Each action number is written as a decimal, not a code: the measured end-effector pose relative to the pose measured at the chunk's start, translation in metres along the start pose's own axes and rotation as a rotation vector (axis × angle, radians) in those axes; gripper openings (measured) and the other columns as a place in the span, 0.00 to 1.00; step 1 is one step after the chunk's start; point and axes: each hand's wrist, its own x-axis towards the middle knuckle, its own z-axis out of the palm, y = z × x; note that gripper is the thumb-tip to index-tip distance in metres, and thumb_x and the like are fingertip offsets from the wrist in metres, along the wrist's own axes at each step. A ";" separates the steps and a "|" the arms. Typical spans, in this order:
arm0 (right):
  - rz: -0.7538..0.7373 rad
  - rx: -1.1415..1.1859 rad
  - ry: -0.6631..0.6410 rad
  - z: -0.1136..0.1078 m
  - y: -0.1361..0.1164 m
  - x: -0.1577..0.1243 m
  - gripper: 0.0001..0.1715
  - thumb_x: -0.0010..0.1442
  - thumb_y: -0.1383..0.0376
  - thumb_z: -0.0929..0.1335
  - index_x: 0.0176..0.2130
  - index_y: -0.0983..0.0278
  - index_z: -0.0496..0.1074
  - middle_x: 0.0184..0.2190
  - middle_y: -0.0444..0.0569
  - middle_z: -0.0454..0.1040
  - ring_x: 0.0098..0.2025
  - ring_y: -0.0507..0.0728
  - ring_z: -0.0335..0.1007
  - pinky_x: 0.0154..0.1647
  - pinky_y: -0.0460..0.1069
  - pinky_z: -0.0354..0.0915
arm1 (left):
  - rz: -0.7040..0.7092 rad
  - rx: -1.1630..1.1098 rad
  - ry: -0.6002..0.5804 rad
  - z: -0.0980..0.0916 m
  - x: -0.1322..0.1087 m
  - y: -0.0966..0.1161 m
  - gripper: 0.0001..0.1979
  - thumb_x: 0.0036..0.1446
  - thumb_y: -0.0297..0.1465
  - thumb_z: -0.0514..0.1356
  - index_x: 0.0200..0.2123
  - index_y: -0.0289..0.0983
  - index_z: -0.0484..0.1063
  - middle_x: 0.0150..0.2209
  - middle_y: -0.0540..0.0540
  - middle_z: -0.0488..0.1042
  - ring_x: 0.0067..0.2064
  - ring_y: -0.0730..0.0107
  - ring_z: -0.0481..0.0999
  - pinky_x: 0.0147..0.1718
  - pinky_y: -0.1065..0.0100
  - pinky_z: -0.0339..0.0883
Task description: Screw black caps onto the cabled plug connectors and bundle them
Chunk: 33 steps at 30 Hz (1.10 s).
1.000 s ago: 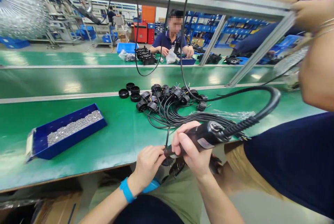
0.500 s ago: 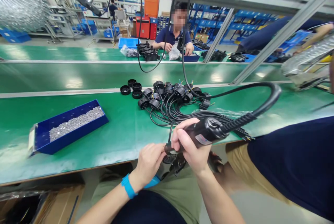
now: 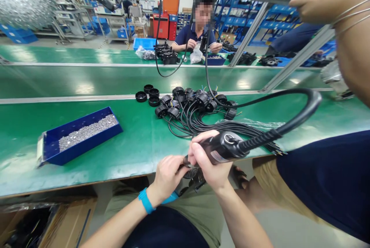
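My right hand [image 3: 212,169] is wrapped round a black corded electric screwdriver [image 3: 222,147], its nose pointing down to the left. At that nose, the fingers of my left hand [image 3: 169,172] are pinched together; whatever they hold is hidden. Below both hands, over my lap, is a black part [image 3: 197,183], mostly covered by my hands and the tool. On the green bench just beyond lie several black round housings [image 3: 201,99] with black cables [image 3: 202,125]. Several black rings [image 3: 141,96] are grouped beside them.
A blue bin [image 3: 83,149] of small metal pieces stands at left on the green bench [image 3: 138,144]. The tool's cord [image 3: 289,93] loops over the right side. Opposite sits a co-worker [image 3: 199,34]. At right, another person's hand [image 3: 320,3] holds a black object.
Another person's arm, holding a black object, has come into view at upper right. The co-worker opposite has lifted a hand from the small blue tray. My hands keep nearly the same pose.
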 end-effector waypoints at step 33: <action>-0.016 0.061 -0.203 -0.002 0.012 -0.007 0.15 0.59 0.56 0.73 0.43 0.62 0.73 0.28 0.47 0.74 0.25 0.55 0.72 0.27 0.52 0.71 | -0.241 -0.189 -0.189 -0.006 0.020 0.008 0.09 0.62 0.28 0.62 0.46 0.38 0.72 0.41 0.43 0.77 0.43 0.58 0.74 0.43 0.58 0.70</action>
